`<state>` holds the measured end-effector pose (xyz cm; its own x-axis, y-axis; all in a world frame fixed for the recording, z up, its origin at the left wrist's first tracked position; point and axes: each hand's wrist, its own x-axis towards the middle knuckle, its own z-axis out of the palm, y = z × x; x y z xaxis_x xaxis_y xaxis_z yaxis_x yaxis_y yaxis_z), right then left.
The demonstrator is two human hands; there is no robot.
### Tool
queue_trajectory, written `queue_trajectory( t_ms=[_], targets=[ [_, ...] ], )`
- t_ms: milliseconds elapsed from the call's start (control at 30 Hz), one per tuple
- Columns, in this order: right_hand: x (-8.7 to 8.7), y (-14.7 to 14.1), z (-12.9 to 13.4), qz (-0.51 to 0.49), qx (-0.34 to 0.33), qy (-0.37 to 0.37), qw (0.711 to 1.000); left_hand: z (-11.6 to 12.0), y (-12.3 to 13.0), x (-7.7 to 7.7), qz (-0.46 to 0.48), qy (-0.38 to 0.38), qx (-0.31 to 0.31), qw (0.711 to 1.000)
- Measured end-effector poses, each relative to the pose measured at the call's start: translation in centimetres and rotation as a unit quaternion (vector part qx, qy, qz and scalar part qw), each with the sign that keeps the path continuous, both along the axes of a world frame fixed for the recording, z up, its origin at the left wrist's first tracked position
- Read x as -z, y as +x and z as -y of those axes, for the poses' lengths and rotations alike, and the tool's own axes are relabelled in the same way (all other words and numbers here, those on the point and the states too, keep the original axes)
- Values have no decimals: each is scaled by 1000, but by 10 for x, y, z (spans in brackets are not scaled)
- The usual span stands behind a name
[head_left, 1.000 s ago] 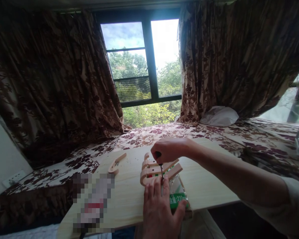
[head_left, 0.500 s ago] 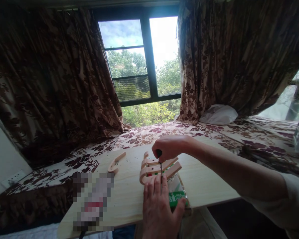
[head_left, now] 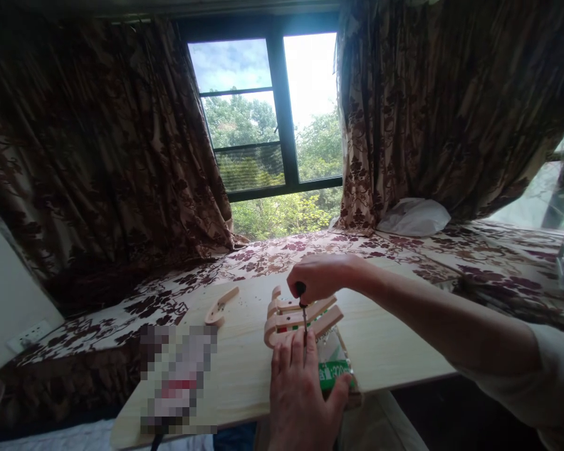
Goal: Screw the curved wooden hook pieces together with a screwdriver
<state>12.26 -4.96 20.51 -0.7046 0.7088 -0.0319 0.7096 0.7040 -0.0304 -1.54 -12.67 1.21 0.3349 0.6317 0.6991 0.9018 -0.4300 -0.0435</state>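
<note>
My right hand (head_left: 316,277) is closed around the dark handle of a screwdriver (head_left: 304,311). Its thin shaft points down to a curved, hook-shaped wooden piece (head_left: 277,323). My left hand (head_left: 301,388) lies with fingers stretched forward and thumb apart, its fingertips at the near side of the wood, close to the shaft. They hide the screwdriver's tip. A second curved wooden piece (head_left: 272,305) is just behind the first. Under the wood and my left hand is a green-and-white printed package (head_left: 334,371).
Another wooden hook (head_left: 222,307) lies to the left on the pale wooden board (head_left: 244,369), with small dark bits nearby. A blurred-out object (head_left: 178,379) with a dark cord is at front left. Beyond are patterned fabric (head_left: 282,250), a white bag (head_left: 414,217) and a window.
The whole view has shifted very slightly. Both hands, the screwdriver and the wooden pieces keep nearly the same positions relative to each other.
</note>
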Motion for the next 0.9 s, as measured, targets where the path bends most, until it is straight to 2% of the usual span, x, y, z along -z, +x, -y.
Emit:
queue_trajectory(
  t_ms=[267,500,733,900],
  targets=[
    [1,3,-5,3,13,-21,1000,3,6,-4,38,-17,-5,999],
    [-1,5,1,-3,6,1,1000,-1,0,1,13,-21,2,1000],
    [6,-8,1,-11,2,30,999,5,11,-6,64,-35,-10,997],
    [5,-11,0,-16,7,52,999,3,10,-4,71,-12,-12,997]
  ],
)
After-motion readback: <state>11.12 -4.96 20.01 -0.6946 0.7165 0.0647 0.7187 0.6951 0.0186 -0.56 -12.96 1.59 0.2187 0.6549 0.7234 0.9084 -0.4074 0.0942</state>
